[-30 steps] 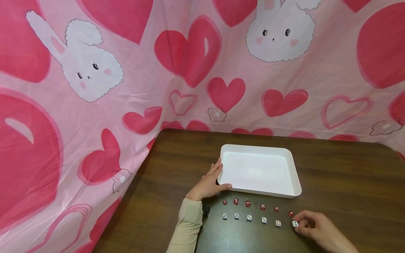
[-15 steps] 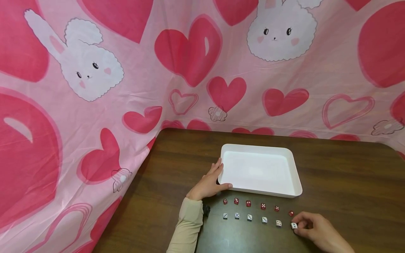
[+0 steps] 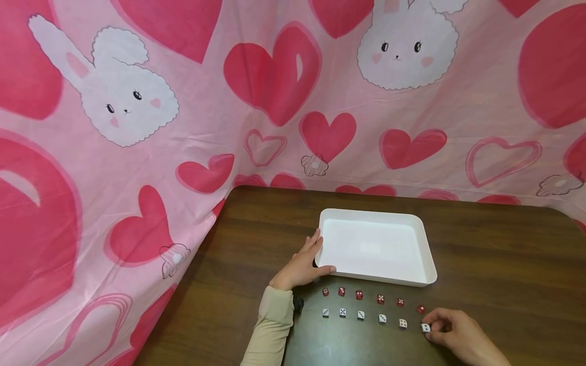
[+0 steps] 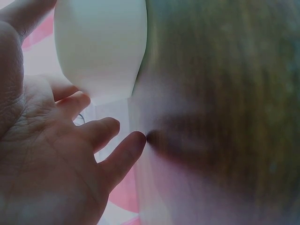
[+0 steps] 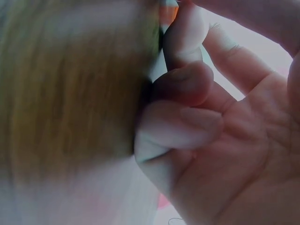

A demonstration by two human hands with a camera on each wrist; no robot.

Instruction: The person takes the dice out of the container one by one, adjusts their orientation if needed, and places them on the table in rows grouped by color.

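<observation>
I see my left hand (image 3: 299, 267) resting with relaxed, spread fingers against the near-left corner of the white tray (image 3: 426, 249), thumb along its front wall. My right hand (image 3: 458, 333) has its grip curled, pinching the white die (image 3: 426, 328) at the right end of the near row on the bench (image 3: 503, 264). Five more white dice (image 3: 360, 315) lie in that row, with a row of red dice (image 3: 359, 295) between them and the tray.

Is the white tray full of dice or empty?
Empty. The white tray shows only its bare white bottom in the head view. The red dice and white dice lie in two rows on the table in front of it.
</observation>
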